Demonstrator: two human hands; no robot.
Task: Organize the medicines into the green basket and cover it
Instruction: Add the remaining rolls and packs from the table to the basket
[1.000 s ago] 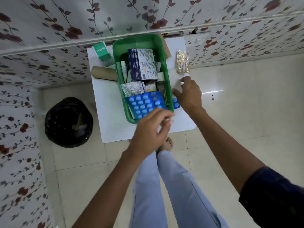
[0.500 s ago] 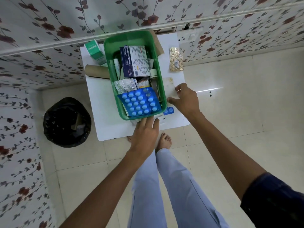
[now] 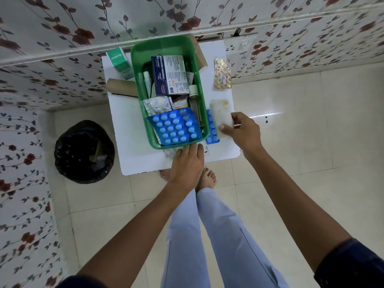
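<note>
The green basket (image 3: pixel 166 43) stands on a small white table (image 3: pixel 135 163) and holds a dressings box (image 3: pixel 169 74), a silver blister (image 3: pixel 156 104), a small bottle (image 3: pixel 194 96) and a big blue blister strip (image 3: pixel 175 126). My right hand (image 3: pixel 243 134) grips the near end of a whitish flat packet (image 3: pixel 220 112) just right of the basket. Partly under the packet lies a second blue blister strip (image 3: pixel 211 132). My left hand (image 3: pixel 187 163) lies flat on the table at the basket's near edge, fingertips on a crumpled clear wrapper (image 3: pixel 169 153). A gold pill strip (image 3: pixel 223 73) lies at the table's back right.
A green carton (image 3: pixel 120 62) and a cardboard tube (image 3: pixel 122 87) sit left of the basket. A brown cardboard piece (image 3: pixel 200 57) leans behind its right side. A black-lined bin (image 3: pixel 83 151) stands on the floor to the left. The flowered wall is right behind the table.
My left hand has come down from over the basket to the table at its near edge. My right hand has drawn back from the far right and taken hold of the whitish packet.
</note>
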